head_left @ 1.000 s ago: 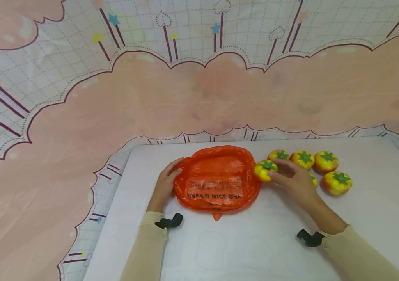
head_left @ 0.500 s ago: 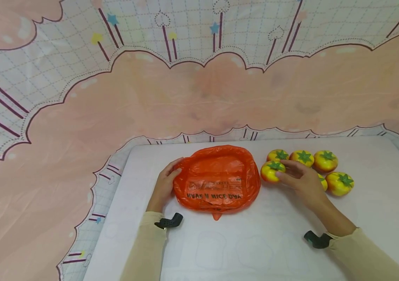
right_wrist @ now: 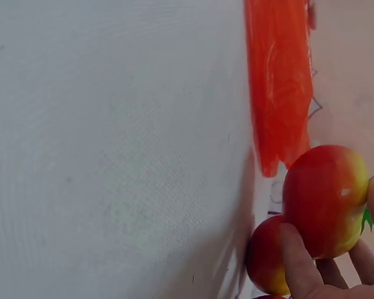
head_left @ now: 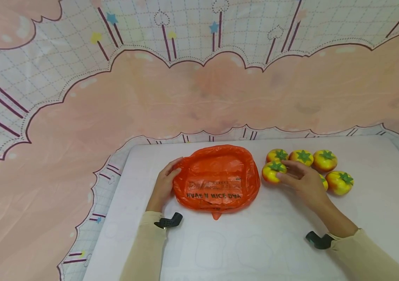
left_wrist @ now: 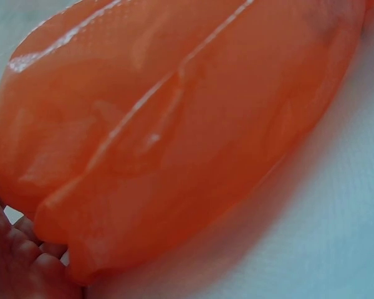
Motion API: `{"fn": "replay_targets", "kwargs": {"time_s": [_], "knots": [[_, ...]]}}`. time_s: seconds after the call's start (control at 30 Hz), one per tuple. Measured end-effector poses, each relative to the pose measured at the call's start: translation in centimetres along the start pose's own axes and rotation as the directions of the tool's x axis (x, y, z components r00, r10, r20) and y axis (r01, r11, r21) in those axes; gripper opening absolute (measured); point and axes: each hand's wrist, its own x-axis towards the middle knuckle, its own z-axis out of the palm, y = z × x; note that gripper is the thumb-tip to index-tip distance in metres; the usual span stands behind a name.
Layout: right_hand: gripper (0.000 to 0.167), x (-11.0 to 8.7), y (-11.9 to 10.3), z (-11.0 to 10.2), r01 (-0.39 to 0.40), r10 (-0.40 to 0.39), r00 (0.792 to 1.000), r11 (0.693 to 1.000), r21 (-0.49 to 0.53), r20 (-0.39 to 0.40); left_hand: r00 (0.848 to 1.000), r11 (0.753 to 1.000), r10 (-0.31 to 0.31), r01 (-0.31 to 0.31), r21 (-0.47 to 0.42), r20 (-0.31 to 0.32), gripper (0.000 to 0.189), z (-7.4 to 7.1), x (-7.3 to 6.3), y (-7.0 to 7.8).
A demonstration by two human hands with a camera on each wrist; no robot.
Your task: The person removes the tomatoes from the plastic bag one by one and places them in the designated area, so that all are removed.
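An orange-red plastic bag (head_left: pixel 217 166) with "HAVE A NICE DAY" printed upside down lies spread on the table. My left hand (head_left: pixel 165 183) grips its left edge, thumb on the near side; in the left wrist view, bunched orange film (left_wrist: pixel 174 156) covers most of the fingers. Just right of the bag, my right hand (head_left: pixel 304 183) pinches a yellow-and-red tomato (head_left: pixel 271 173) with a green star-shaped top. The right wrist view has this tomato (right_wrist: pixel 327 199) raised off the table between thumb and fingers, another tomato (right_wrist: pixel 267 255) beyond it.
Behind the right hand a row of similar tomatoes (head_left: pixel 325 160) sits on the white table (head_left: pixel 241 249). One more tomato (head_left: pixel 339 182) lies at the right, and another (head_left: pixel 323 182) is partly hidden by the hand. A patterned cloth (head_left: pixel 220 101) hangs behind the table.
My right hand has drawn slightly right with its tomato, away from the bag's edge. The partly hidden and rightmost tomatoes have shifted a little right. The left hand and the bag stay in place.
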Motion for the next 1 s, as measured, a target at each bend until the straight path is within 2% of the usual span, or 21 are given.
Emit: {"fn": "replay_targets", "kwargs": {"time_s": [0.1,0.37,0.57,0.8,1.0], "knots": [[0.074,0.1,0.1,0.2,0.026,-0.028,0.999,0.997,-0.078,-0.022,1.000,1.000,-0.003,0.003,-0.010,0.004,0.038,0.0,0.0,0.0],[0.060,0.2,0.0,1.1,0.076,-0.089,0.994,0.980,-0.182,-0.061,1.000,1.000,-0.009,0.010,-0.019,0.011,0.039,0.3,-0.1,0.2],[0.059,0.0,-0.7,1.4,0.074,-0.089,0.995,0.967,-0.245,-0.053,1.000,1.000,-0.008,0.008,-0.019,0.010,0.039,0.4,-0.2,0.3],[0.060,-0.3,-1.2,1.3,0.071,-0.098,0.993,0.937,-0.342,-0.063,1.000,1.000,-0.001,0.001,-0.015,0.009,0.039,0.4,-0.2,0.3],[0.061,-0.6,-1.3,0.9,0.069,-0.093,0.994,0.937,-0.344,-0.054,1.000,1.000,0.007,-0.006,-0.026,0.010,0.039,0.2,-0.1,0.0]]}}
